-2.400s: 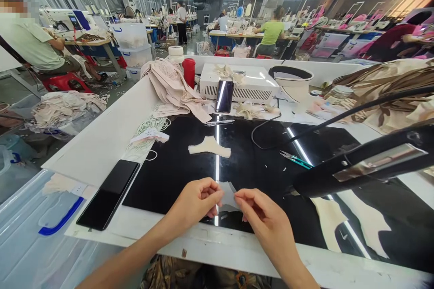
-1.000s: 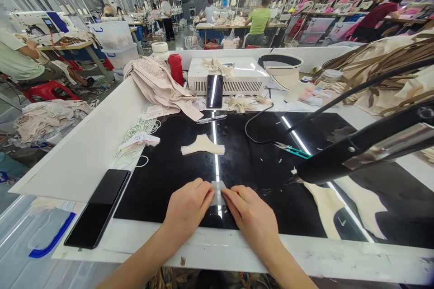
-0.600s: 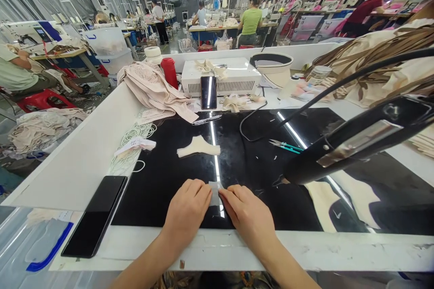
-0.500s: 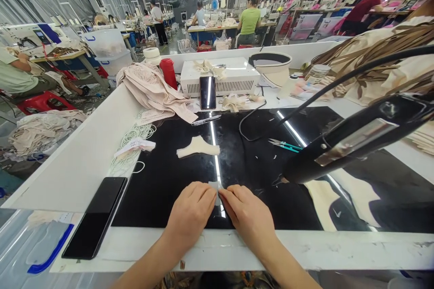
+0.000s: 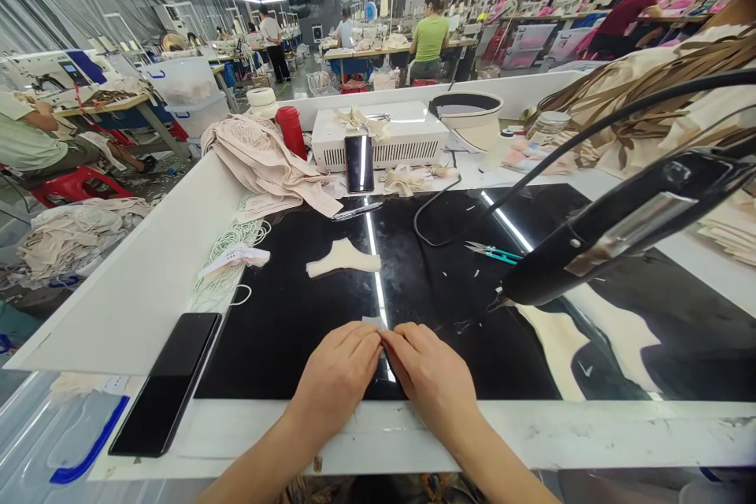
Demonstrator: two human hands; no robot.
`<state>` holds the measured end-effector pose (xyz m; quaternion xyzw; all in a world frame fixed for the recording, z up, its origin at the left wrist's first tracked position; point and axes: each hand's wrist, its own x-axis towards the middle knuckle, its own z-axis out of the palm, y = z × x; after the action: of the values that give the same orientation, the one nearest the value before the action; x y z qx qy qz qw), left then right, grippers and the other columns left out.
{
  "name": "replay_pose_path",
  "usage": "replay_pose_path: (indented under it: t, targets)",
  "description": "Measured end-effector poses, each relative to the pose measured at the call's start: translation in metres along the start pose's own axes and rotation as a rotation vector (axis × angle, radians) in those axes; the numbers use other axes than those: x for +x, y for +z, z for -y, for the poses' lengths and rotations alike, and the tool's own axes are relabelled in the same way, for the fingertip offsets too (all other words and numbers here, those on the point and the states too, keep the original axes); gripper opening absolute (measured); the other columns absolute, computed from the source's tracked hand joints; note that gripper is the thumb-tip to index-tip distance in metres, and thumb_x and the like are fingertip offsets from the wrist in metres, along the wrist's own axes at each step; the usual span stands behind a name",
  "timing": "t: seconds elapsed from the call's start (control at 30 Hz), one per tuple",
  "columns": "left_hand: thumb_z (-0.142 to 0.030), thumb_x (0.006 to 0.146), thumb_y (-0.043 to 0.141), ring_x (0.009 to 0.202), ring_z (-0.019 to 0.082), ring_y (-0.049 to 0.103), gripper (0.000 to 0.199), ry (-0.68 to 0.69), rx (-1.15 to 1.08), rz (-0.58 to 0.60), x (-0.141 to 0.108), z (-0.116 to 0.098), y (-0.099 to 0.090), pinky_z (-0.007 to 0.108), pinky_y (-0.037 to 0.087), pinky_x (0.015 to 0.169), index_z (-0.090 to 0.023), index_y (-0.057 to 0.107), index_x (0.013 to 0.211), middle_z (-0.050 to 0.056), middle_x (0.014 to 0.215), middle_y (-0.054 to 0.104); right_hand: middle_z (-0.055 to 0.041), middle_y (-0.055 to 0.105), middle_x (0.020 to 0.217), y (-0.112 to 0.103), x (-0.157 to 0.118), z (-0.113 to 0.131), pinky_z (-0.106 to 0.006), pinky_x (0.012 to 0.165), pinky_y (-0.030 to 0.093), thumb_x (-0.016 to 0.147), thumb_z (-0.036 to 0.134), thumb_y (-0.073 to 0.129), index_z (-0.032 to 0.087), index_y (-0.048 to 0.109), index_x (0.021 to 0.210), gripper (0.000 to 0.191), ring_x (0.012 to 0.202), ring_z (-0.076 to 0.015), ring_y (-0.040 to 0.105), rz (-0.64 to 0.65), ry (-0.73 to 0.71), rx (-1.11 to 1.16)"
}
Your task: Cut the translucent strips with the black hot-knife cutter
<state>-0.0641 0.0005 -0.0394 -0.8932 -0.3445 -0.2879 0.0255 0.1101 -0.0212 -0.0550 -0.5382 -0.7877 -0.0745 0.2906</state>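
Both my hands meet over the front of a glossy black mat (image 5: 265,346). My left hand (image 5: 339,366) and my right hand (image 5: 437,370) are closed, fingertips pinched together on a small, thin, greyish translucent piece (image 5: 372,322). Only its far edge shows; the fingers cover the rest. Beyond them a cream cut fabric piece (image 5: 342,258) lies on the mat. To the right, two more cream cut pieces (image 5: 558,346) lie beneath a black tool with a pointed tip (image 5: 567,260), which stands tilted on a cable.
Teal thread snips (image 5: 496,253) and a pen (image 5: 357,211) lie farther back. At left are a large phone (image 5: 168,382), green cord (image 5: 227,252) and pink fabric (image 5: 265,161). A white box (image 5: 378,138) with a phone (image 5: 358,164) against it stands behind. Several people work beyond.
The fingertips have shifted slightly on the small piece, the left ones now closer to the right. The view has tilted a little; the other things lie where they were.
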Motion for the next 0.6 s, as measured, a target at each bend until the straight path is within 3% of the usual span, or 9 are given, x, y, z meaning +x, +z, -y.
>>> replay_pose_path:
  t: [0.6]
  targets:
    - [-0.013, 0.105, 0.042, 0.104, 0.021, 0.073, 0.023, -0.016, -0.018, 0.007, -0.0011, 0.0006, 0.0016, 0.039, 0.063, 0.096, -0.015, 0.063, 0.113, 0.008, 0.109, 0.076, -0.0034, 0.069, 0.078, -0.0014, 0.0008, 0.0005, -0.03, 0.056, 0.037, 0.107, 0.024, 0.04, 0.02, 0.072, 0.097, 0.033, 0.066, -0.0155, 0.059, -0.032, -0.002, -0.001]
